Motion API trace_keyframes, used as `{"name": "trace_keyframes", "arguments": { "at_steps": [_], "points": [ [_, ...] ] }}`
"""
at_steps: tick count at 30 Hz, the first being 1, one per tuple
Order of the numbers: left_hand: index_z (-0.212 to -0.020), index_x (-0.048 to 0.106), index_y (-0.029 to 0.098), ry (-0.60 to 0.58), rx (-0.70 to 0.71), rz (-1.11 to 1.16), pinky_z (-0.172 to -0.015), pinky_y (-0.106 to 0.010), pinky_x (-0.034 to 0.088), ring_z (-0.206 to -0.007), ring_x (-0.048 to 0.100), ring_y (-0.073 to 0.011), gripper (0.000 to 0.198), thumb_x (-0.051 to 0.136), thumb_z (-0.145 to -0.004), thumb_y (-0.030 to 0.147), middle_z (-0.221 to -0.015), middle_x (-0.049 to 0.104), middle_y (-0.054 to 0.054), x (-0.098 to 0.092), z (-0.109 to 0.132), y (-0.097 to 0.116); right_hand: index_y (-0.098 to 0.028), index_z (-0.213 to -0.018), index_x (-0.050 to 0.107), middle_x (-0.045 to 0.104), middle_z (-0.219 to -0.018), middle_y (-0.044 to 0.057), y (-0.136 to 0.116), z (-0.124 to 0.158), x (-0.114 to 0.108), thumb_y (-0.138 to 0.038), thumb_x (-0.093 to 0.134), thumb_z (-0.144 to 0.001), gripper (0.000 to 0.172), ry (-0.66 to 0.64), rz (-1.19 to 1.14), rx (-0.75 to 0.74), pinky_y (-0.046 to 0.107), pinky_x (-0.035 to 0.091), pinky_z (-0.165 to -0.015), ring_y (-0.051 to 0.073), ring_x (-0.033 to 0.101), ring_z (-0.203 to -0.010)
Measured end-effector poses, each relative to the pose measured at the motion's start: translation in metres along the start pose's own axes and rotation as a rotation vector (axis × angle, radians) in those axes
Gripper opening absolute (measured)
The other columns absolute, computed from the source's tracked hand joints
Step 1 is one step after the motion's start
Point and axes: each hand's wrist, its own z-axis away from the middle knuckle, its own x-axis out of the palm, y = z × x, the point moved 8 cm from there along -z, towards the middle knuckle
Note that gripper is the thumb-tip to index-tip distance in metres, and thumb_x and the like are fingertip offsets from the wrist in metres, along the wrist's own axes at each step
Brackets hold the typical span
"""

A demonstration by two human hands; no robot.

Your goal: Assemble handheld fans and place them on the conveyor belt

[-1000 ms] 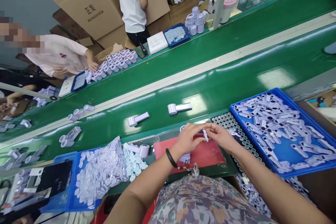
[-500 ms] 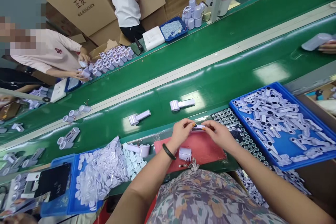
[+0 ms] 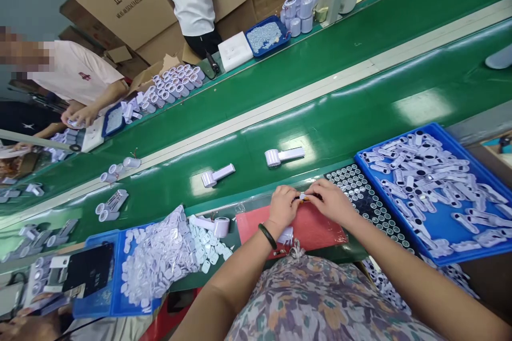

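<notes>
My left hand (image 3: 285, 205) and my right hand (image 3: 330, 201) meet above a red mat (image 3: 250, 224), fingertips pinched around a small pale lavender plastic piece (image 3: 303, 196). Fingers cover most of that piece. A lavender cylinder (image 3: 286, 235) with thin wires lies on the mat below my left wrist, partly hidden by it. To the right of my right hand is a black sheet of round discs (image 3: 362, 189). Beyond it a blue tray (image 3: 440, 224) holds many lavender strips with dark round spots.
Left of the mat sit a cylinder-headed handle (image 3: 221, 227), pale flat pieces (image 3: 206, 245) and a clear bag of small parts (image 3: 160, 256). Handled parts (image 3: 284, 156) lie on the green belt (image 3: 340, 128). Across it, a person in a pink shirt (image 3: 76, 64) handles parts.
Both hands have closed in around the small plastic piece, covering more of it. My left hand has shifted right, over part of the cylinder. The view has shifted slightly.
</notes>
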Motion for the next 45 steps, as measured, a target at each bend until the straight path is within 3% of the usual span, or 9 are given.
{"name": "trace_keyframes", "arguments": {
  "at_steps": [5, 11, 17, 24, 29, 34, 40, 42, 45],
  "points": [
    [-0.096, 0.071, 0.022, 0.016, -0.018, -0.017, -0.104, -0.042, 0.041, -0.113, 0.050, -0.0231, 0.012, 0.067, -0.085, 0.025, -0.107, 0.066, -0.005, -0.003, 0.003, 0.002, -0.025, -0.090, 0.071, 0.065, -0.108, 0.004, 0.022, -0.002, 0.013, -0.030, 0.057, -0.088, 0.014, -0.048, -0.146, 0.042, 0.038, 0.045, -0.095, 0.022, 0.059, -0.102],
    [-0.109, 0.069, 0.026, -0.072, -0.087, -0.028, -0.110, -0.047, 0.037, -0.116, 0.051, -0.0248, 0.026, 0.069, -0.083, 0.024, -0.112, 0.067, -0.004, 0.008, 0.016, 0.011, -0.033, -0.123, 0.065, 0.062, -0.126, 0.002, 0.012, 0.015, 0.018, -0.030, 0.059, -0.089, 0.035, -0.175, 0.005, -0.024, 0.042, 0.042, -0.100, 0.026, 0.053, -0.115],
    [-0.098, 0.070, 0.024, -0.107, -0.180, -0.105, -0.099, -0.043, 0.044, -0.106, 0.051, -0.0240, 0.017, 0.062, -0.085, 0.018, -0.101, 0.066, -0.005, 0.012, 0.012, 0.014, -0.031, -0.117, 0.069, 0.066, -0.117, 0.002, 0.010, 0.014, 0.023, -0.024, 0.055, -0.088, 0.033, -0.182, 0.079, 0.065, 0.041, 0.044, -0.091, 0.027, 0.053, -0.107],
    [-0.117, 0.062, 0.024, -0.228, 0.067, -0.238, -0.098, -0.042, 0.048, -0.112, 0.049, -0.0249, 0.044, 0.058, -0.077, 0.008, -0.117, 0.057, -0.008, -0.016, 0.014, 0.014, -0.027, -0.119, 0.065, 0.061, -0.122, 0.007, 0.012, 0.020, -0.014, -0.027, 0.054, -0.090, 0.031, 0.021, -0.134, 0.025, 0.039, 0.043, -0.101, 0.025, 0.054, -0.113],
    [-0.107, 0.068, 0.026, -0.178, 0.275, -0.467, -0.110, -0.050, 0.039, -0.130, 0.037, -0.0301, 0.041, 0.053, -0.075, 0.005, -0.121, 0.054, -0.010, -0.111, -0.045, -0.028, -0.020, -0.113, 0.065, 0.062, -0.105, 0.011, 0.070, 0.045, -0.110, -0.031, 0.042, -0.097, 0.030, 0.426, 0.202, 0.247, 0.042, 0.046, -0.091, 0.027, 0.056, -0.100],
    [-0.101, 0.071, 0.030, -0.216, 0.212, -0.640, -0.109, -0.049, 0.040, -0.131, 0.035, -0.0305, 0.033, 0.055, -0.079, 0.012, -0.126, 0.051, -0.008, -0.169, -0.153, -0.086, -0.018, -0.116, 0.067, 0.060, -0.104, 0.014, 0.114, 0.030, -0.139, -0.030, 0.048, -0.095, 0.031, 0.334, 0.623, 0.375, 0.042, 0.044, -0.083, 0.030, 0.053, -0.096],
    [-0.115, 0.067, 0.025, -0.113, -0.152, -0.486, -0.108, -0.043, 0.041, -0.122, 0.046, -0.0278, 0.035, 0.063, -0.081, 0.022, -0.128, 0.049, -0.009, -0.158, -0.220, -0.129, -0.022, -0.101, 0.071, 0.061, -0.103, 0.012, 0.127, 0.011, -0.133, -0.029, 0.049, -0.093, 0.024, 0.203, 0.729, 0.357, 0.041, 0.042, -0.075, 0.030, 0.055, -0.093],
    [-0.121, 0.065, 0.025, -0.053, -0.160, -0.483, -0.112, -0.049, 0.036, -0.129, 0.040, -0.0318, 0.039, 0.065, -0.082, 0.028, -0.133, 0.047, -0.010, -0.146, -0.219, -0.119, -0.021, -0.100, 0.070, 0.062, -0.104, 0.012, 0.124, 0.016, -0.142, -0.033, 0.048, -0.094, 0.026, 0.275, 0.631, 0.345, 0.040, 0.044, -0.074, 0.028, 0.057, -0.089],
    [-0.129, 0.058, 0.024, 0.017, 0.092, -0.502, -0.118, -0.053, 0.024, -0.139, 0.026, -0.0343, 0.048, 0.064, -0.085, 0.042, -0.141, 0.045, -0.010, -0.108, -0.204, -0.065, -0.020, -0.104, 0.065, 0.063, -0.101, 0.010, 0.113, 0.030, -0.150, -0.044, 0.049, -0.093, 0.031, 0.493, 0.284, 0.364, 0.037, 0.047, -0.073, 0.025, 0.060, -0.082]
  ]
}}
